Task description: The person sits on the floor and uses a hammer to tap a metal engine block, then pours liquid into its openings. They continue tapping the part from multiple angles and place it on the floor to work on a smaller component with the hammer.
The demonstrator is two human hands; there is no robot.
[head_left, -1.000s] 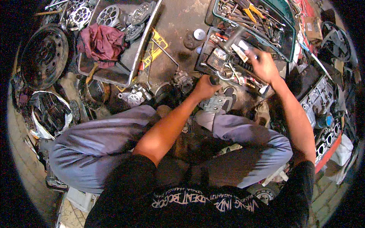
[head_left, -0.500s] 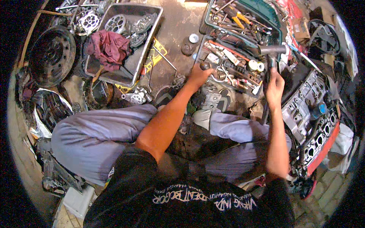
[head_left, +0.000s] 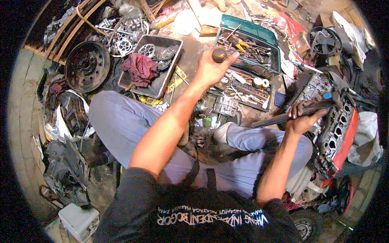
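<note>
My left hand (head_left: 210, 69) is raised near the toolboxes, closed round a dark piece with a round, brownish end (head_left: 219, 55). Only that end shows, so its kind is unclear; the thumb stretches out beside it. My right hand (head_left: 302, 118) grips a hammer by its long dark handle (head_left: 269, 120), held level above my right knee. The hammer's head (head_left: 336, 99) lies toward the engine parts at the right. Between the two hands, on the floor by my feet, sits a grey metal housing (head_left: 225, 106).
A green toolbox (head_left: 247, 25) and a tray of tools (head_left: 265, 106) stand ahead. To the left are a grey bin (head_left: 178, 52) with a maroon cloth (head_left: 139, 69) and a black wheel rim (head_left: 87, 67). A cylinder head (head_left: 338, 135) lies close on the right.
My left hand has lifted up and away with the round-ended piece. My right hand has lowered and swung the hammer from upright to level, its head now to the right. The view has shifted.
</note>
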